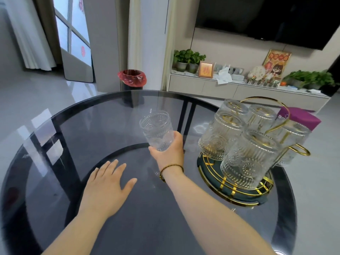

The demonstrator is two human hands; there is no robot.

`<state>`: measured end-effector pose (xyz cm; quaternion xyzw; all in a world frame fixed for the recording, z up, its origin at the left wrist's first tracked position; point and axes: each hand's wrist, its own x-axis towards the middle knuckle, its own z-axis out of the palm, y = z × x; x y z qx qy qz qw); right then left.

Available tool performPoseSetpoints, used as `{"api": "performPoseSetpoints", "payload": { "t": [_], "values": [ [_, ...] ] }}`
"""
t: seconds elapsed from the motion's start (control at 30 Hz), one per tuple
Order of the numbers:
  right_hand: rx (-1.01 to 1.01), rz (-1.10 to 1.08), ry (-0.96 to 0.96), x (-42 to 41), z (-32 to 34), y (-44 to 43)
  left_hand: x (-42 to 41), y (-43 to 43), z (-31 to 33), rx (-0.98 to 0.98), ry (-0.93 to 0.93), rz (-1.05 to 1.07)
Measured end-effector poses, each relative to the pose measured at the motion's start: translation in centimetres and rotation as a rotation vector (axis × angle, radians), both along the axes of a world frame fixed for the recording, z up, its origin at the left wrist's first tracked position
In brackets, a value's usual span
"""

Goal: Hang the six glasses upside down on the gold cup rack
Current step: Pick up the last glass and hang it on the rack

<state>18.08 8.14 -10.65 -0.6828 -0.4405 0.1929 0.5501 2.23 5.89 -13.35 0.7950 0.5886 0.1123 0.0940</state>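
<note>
Glasses: five hang inverted on the gold rack (pixel 265 115) near the table's right edge; your right hand (pixel 170 150) grips the upright sixth glass (pixel 156 129), left hand (pixel 106 183) flat and open.

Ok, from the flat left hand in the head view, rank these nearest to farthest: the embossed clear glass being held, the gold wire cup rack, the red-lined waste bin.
1. Embossed clear glass, just ahead-right, gripped by the right hand.
2. Gold wire cup rack, farther right on the table edge.
3. Red-lined waste bin, beyond the table on the floor.

The left hand lies flat on the tabletop.
</note>
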Motion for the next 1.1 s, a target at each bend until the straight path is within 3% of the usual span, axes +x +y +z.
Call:
{"api": "performPoseSetpoints", "payload": {
  "t": [0.43, 0.77, 1.1],
  "values": [
    [0.174, 0.165, -0.111, 1.5, 6.9, -13.9, 1.5, -4.6, 1.4, -0.017, -0.119, -0.054],
    [0.112, 0.076, -0.259, 9.5, 10.5, -22.8, 6.9, -8.1, 1.3, -0.023, -0.183, -0.216],
    [0.041, -0.072, -0.326, 16.6, 16.0, -27.2, 7.9, -8.6, 0.9, 0.016, -0.106, -0.249]
  ]
}}
